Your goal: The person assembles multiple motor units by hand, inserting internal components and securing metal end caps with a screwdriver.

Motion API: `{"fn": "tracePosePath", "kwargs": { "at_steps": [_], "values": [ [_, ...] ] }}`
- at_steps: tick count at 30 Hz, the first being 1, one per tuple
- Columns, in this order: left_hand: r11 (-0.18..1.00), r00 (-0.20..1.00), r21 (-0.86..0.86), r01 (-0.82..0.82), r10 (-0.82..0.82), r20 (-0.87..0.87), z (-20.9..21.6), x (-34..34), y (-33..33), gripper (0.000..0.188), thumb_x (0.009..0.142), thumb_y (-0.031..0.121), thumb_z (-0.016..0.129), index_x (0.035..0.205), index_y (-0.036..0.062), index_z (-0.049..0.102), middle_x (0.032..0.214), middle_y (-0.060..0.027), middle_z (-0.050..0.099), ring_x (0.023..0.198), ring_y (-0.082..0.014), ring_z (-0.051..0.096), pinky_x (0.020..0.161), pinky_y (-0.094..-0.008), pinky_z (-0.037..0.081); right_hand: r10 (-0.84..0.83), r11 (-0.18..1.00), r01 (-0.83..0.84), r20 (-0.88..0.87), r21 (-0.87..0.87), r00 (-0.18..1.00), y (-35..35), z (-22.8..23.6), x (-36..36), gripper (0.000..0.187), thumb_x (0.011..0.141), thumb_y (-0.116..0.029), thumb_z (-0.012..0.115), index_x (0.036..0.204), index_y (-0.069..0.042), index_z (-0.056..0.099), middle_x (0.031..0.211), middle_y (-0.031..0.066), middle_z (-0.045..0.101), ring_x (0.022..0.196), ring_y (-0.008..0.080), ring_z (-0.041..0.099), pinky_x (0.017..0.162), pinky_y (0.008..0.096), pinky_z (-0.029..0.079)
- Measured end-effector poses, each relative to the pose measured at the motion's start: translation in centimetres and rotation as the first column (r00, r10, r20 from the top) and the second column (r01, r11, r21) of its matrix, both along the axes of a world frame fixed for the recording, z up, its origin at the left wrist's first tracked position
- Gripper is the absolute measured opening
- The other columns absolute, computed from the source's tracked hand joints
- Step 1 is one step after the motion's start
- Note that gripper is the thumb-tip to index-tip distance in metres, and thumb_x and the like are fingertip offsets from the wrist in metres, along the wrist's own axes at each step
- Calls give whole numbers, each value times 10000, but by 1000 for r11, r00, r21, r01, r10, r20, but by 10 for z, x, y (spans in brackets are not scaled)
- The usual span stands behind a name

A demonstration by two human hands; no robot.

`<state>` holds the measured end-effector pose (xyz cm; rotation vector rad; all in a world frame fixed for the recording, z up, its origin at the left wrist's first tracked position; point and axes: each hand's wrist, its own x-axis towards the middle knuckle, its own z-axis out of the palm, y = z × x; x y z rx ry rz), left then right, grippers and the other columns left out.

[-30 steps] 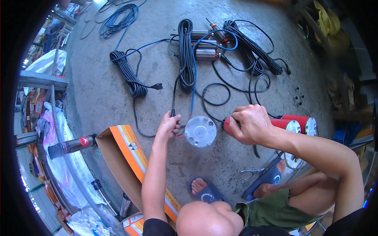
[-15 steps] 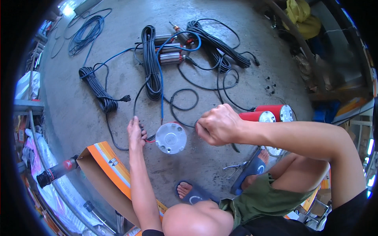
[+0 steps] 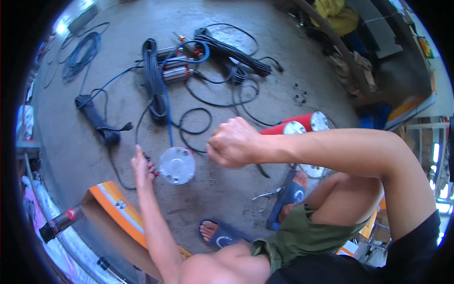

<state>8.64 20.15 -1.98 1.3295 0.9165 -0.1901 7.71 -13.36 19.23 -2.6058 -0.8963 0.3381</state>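
Between my hands a round cap (image 3: 177, 165) faces up, whitish and translucent, with several holes or screws around its rim. Just left of it, my left hand (image 3: 142, 166) is closed around a black cable (image 3: 137, 131). A short red wire shows between those fingers and the cap. On the cap's other side, my right hand (image 3: 232, 143) makes a fist; what it grips, if anything, is hidden by the knuckles. A looped black cable (image 3: 196, 110) runs toward that fist. From the far side, a blue cable (image 3: 170, 130) reaches the cap.
Bundled black cables (image 3: 153, 85) and silver cylindrical motor parts (image 3: 176, 73) lie farther off. Red cylinders (image 3: 283, 128) rest beyond my right forearm. Pliers (image 3: 265, 194) lie near my sandalled foot (image 3: 288, 199). An open orange cardboard box (image 3: 118, 208) stands at left.
The whole view has shifted, so the floor items appear farther left. Both hands keep about the same places beside the cap, and their grips look unchanged.
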Motion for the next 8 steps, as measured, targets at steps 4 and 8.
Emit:
{"fn": "tracePosePath", "kwargs": {
  "at_steps": [4,8],
  "values": [
    [992,996,-118,33,-24,83,-14,-3,6,376,1061,445,634,932,96,580,780,-10,531,523,-104,484,384,-265,335,-21,999,21,3,36,1000,-6,-5,-2,342,873,-230,623,578,-57,636,607,165,647,550,379,662,517,458,531],
    [977,993,-190,93,-78,85,-85,1,57,339,1053,372,654,1113,39,636,957,-82,685,755,-179,683,635,-290,576,-30,995,24,58,93,998,-2,-4,-2,324,842,-242,647,567,-73,672,583,180,636,562,410,665,542,465,546]
  ]
}}
